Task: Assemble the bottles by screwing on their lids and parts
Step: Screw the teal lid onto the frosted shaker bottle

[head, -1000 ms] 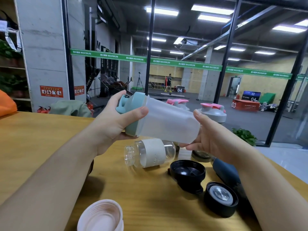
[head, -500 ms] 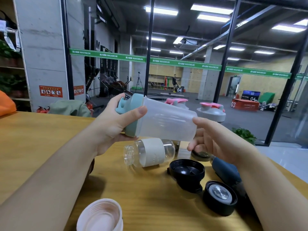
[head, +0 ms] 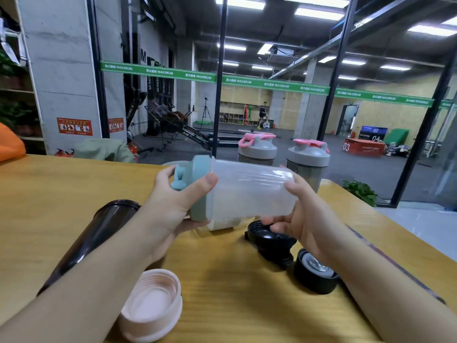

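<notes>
Sideways above the wooden table [head: 49, 189], held at both ends: frosted shaker bottle [head: 249, 191], teal lid [head: 197, 191] to the left. Left hand [head: 170, 209] wrapped round the lid, thumb across its rim, fingers curled underneath. Right hand [head: 304, 214] cupping the bottle's base, fingers curled under, thumb on top.

Whether the lid is fully seated: cannot tell. Likely risks: cross-threading if the two halves sit tilted against each other while twisting; slipping on the smooth plastic under a light hold; dropping onto the black lid [head: 269, 238] and black cap [head: 316, 273] directly below, or knocking the pink cup [head: 153, 298] near the left forearm. Dark tumbler [head: 99, 231] under that forearm also liable to roll if nudged. Two grey shakers [head: 257, 149] standing behind, well apart.
</notes>
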### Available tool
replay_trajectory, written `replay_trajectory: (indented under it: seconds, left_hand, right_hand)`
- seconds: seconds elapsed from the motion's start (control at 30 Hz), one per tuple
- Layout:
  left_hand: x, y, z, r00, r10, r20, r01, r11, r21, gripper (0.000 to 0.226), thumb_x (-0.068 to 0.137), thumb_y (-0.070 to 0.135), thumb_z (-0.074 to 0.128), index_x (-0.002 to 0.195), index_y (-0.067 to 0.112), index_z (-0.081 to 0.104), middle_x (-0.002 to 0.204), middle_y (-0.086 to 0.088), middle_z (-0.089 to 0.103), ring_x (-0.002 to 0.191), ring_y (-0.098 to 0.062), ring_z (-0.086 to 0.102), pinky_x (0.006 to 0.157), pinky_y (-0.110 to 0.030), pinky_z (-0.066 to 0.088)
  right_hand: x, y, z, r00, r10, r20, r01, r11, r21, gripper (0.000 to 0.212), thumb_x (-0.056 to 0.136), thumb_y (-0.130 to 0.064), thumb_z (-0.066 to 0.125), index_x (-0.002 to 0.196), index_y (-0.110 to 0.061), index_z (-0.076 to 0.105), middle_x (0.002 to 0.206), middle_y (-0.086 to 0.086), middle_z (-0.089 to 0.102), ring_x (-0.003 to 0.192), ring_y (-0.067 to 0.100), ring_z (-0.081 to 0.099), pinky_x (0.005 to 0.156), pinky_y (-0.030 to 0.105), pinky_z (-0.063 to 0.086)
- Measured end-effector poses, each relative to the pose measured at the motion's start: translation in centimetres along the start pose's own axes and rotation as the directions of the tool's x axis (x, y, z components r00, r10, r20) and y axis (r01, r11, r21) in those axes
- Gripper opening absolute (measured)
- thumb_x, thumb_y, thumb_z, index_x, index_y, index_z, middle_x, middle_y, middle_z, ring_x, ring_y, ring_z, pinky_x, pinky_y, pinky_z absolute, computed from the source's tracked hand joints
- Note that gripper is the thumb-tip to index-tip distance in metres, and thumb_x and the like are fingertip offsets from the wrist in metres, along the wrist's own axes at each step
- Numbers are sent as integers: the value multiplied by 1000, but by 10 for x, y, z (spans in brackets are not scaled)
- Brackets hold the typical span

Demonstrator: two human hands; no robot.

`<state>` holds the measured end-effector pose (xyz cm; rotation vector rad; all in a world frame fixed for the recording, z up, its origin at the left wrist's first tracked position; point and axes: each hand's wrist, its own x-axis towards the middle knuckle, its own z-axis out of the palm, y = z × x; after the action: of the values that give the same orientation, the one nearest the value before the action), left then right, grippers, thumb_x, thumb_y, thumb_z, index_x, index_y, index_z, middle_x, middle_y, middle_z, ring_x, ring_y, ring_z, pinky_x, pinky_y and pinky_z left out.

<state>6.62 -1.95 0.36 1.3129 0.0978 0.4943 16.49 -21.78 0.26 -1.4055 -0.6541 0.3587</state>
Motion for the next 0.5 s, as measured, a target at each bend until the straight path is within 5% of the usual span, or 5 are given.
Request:
replay_trajectory:
  seconds: [0.1,0.2,0.3,0.5]
  left_hand:
    - [-3,-7,-7,1000,-19,22,18,1000,15,86,53,42,82,130,30,45,118,2,61,100,-19,62,74,-44,59]
    - [-5,-10,-5,999,-33,25,32,999,34,87,55,42,83,133,29,44,119,3,60,100,-18,62,68,-40,59]
    - [-8,-11,-2,999,-13,34,11,999,37,91,54,44,87,133,29,44,118,4,61,99,-17,64,64,-37,59]
    - [-11,-13,-6,999,38,37,-40,998,53,122,20,65,86,131,32,47,111,7,67,93,-15,70,68,-42,58]
  right_hand:
    - [-13,14,-3,995,-36,90,31,998,50,66,66,-27,60,131,-33,49,114,4,68,74,26,67,63,27,55]
    - [-20,21,-5,995,-63,79,60,997,43,59,71,-18,58,128,-30,52,115,4,67,82,29,69,67,27,55]
    - [-21,21,-7,997,-66,38,64,997,42,70,66,-26,68,133,-25,49,114,11,66,72,32,69,56,24,54]
    - [-22,11,-13,997,-77,-21,74,989,-125,78,51,-51,70,118,-15,53,92,17,63,50,26,61,40,24,45]
